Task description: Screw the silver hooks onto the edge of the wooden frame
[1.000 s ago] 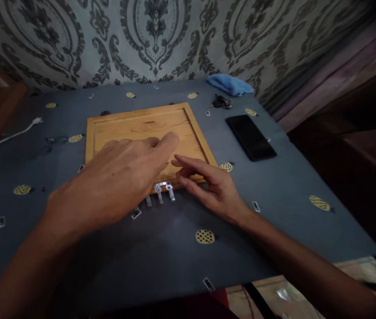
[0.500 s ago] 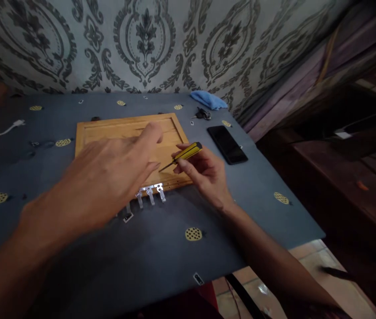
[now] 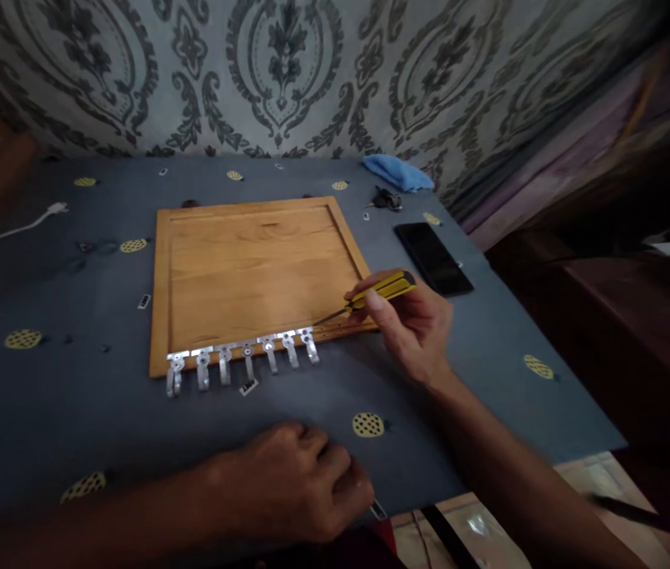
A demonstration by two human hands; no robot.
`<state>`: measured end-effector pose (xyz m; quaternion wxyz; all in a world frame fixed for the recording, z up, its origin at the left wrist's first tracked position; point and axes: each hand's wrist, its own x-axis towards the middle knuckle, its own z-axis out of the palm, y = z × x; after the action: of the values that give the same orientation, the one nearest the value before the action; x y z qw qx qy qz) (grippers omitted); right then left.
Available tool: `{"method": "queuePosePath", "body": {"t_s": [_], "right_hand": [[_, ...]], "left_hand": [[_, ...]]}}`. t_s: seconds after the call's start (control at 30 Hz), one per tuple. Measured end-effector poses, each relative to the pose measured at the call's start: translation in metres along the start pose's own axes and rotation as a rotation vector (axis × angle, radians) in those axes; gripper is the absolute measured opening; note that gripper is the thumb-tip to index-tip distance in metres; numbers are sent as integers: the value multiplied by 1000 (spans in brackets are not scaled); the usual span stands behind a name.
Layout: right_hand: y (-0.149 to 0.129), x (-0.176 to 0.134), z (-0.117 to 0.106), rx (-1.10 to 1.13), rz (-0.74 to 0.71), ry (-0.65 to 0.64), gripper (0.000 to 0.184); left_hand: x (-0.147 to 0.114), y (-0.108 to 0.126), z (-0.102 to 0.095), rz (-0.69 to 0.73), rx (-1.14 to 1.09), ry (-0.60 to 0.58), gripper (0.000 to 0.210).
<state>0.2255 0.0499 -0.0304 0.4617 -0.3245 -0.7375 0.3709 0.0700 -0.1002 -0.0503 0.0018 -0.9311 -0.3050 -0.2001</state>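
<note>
My right hand [image 3: 409, 324] grips a yellow and black screwdriver [image 3: 383, 289], its shaft slanting down to the left. The tip lies close to the right end of a row of silver metal hooks [image 3: 247, 352]. Those hooks run along the near edge of a framed wooden board [image 3: 257, 269] lying on the table. Nearer to me, my left hand [image 3: 305, 484] rests low over the table's front part with its fingers curled in. Whatever the left fingers may hold is hidden.
Blue-grey table cover [image 3: 287, 419] with yellow pineapple prints. A black phone [image 3: 434, 259] lies right of the board, with keys [image 3: 386, 200] and a blue cloth [image 3: 398, 172] behind it. At the left is a white cable [image 3: 15, 233]. A patterned wall [image 3: 287, 79] stands at the back.
My left hand has come off from above the board, down toward the table's front edge, and its fingers have curled. The view has shifted, and the screwdriver tip is now nearer the hooks.
</note>
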Motion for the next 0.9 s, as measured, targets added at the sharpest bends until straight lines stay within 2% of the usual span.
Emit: {"method": "queuePosePath", "body": {"t_s": [0.17,0.4,0.5,0.6,0.8,0.9], "right_hand": [[6,1,1,46,17,65,21],[14,-1,4,87,72,152,22],[17,-2,5,100,60,172,24],[19,-2,6,104,50,170,23],[14,-4,8,109,54,124,21],[11,-6,10,101,100,101,23]], "left_hand": [[0,-4,3,-64,-15,42,5],[-2,-3,12,-86,-64,-49,8],[-2,-2,14,-93,-75,-35,7],[-2,-1,14,-103,-101,-51,8],[-1,-2,14,-96,-142,-173,12],[-1,-4,13,-91,-149,-162,11]]}}
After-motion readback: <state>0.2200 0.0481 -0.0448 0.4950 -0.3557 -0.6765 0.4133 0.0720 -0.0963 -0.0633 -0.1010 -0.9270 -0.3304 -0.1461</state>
